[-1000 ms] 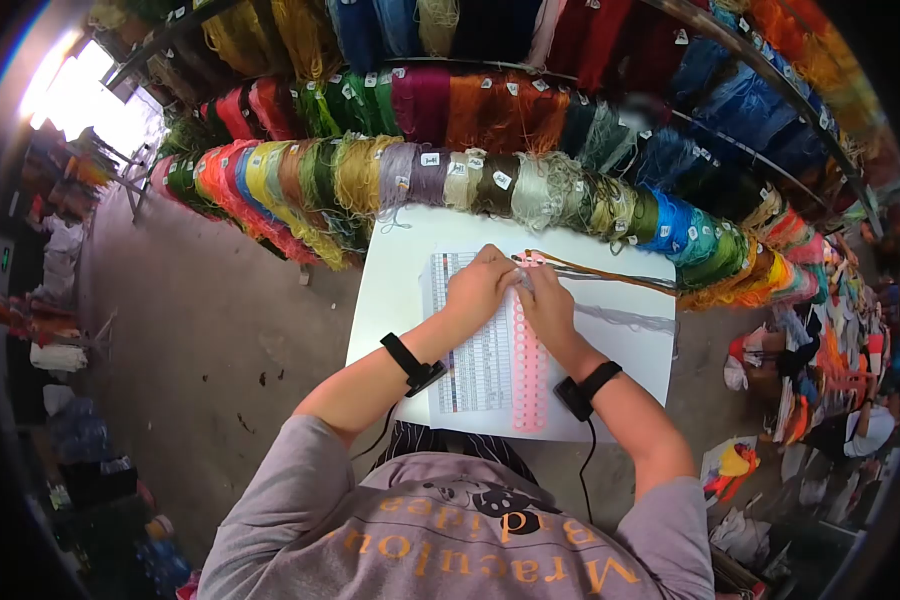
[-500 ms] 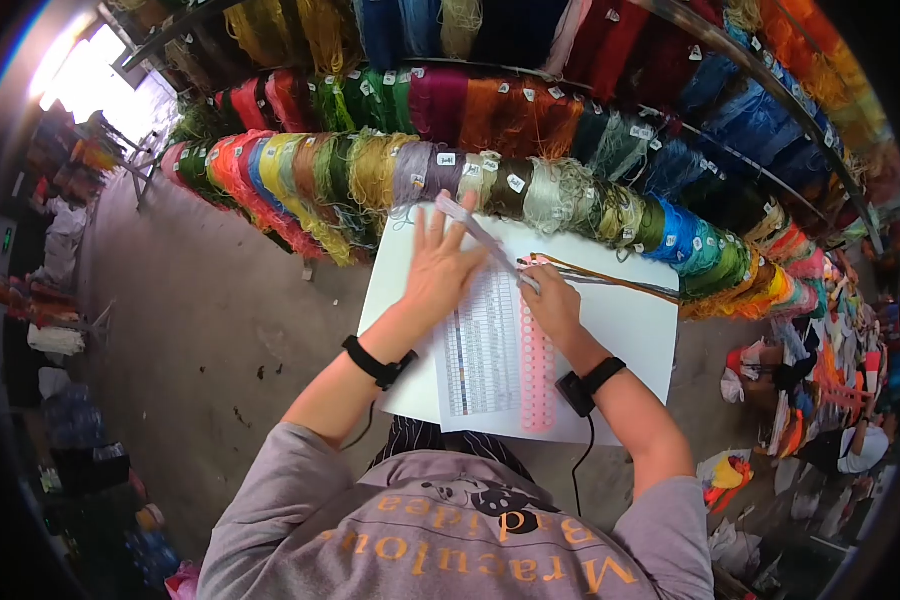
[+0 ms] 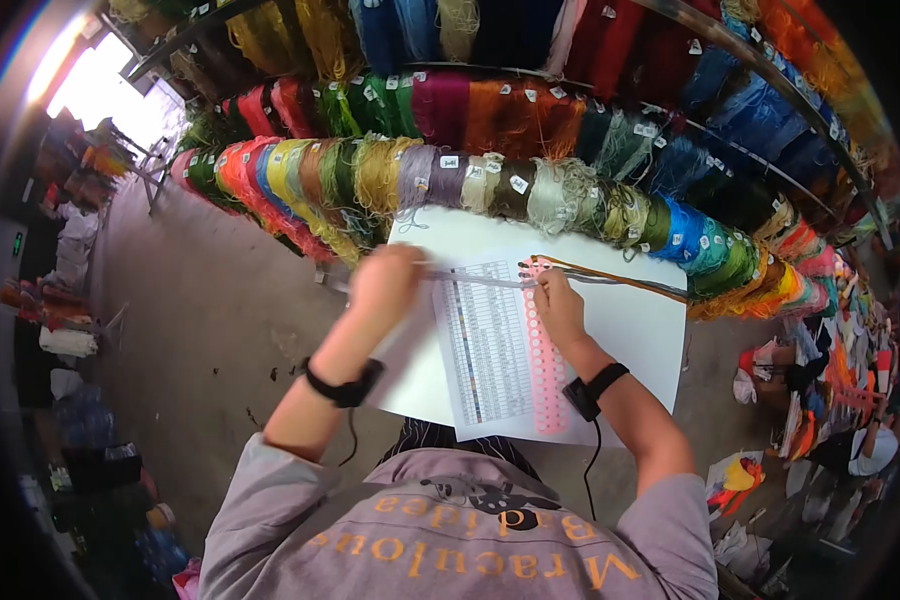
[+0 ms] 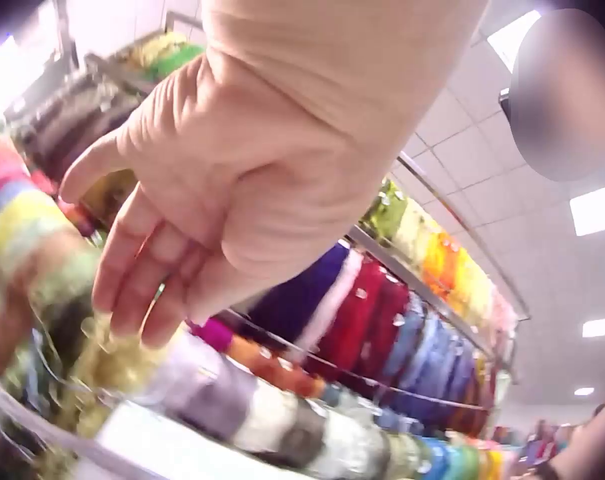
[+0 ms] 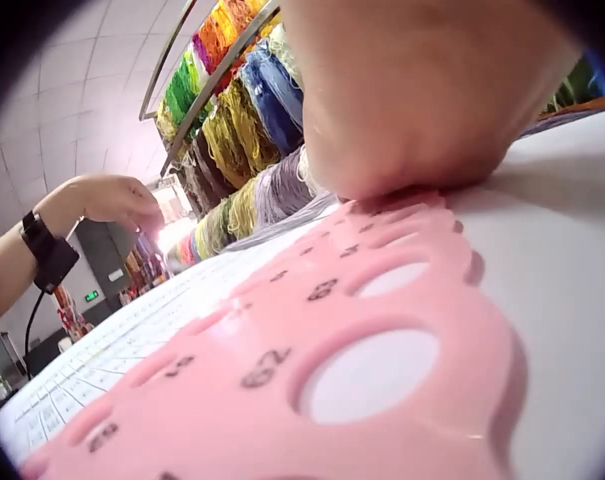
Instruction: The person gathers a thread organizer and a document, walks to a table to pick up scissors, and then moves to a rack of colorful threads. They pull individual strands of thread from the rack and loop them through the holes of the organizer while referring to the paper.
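Observation:
A lilac-grey strand of thread (image 3: 490, 282) stretches across the top of a printed chart (image 3: 490, 350) between the two hands. My left hand (image 3: 385, 285), blurred, is at the white board's left edge; in the left wrist view its thumb and fingertips come together, and the strand runs to it. At the other end my right hand (image 3: 560, 305) pinches the strand by the top of a pink scalloped card (image 5: 232, 430) with numbered holes. Its fingertips are hidden in the right wrist view. Brown and grey threads (image 3: 610, 275) trail rightward from the card's top.
The white board (image 3: 650, 350) lies under the chart and card. Just beyond it hangs a rail of labelled thread skeins (image 3: 560, 195), with more coloured rows above. A person (image 3: 870, 445) and heaped yarn are at the far right.
Both hands were together at the card's top. The left hand then lay spread over the board with the strand slanting across it, and has since swung left toward me, stretching the strand sideways.

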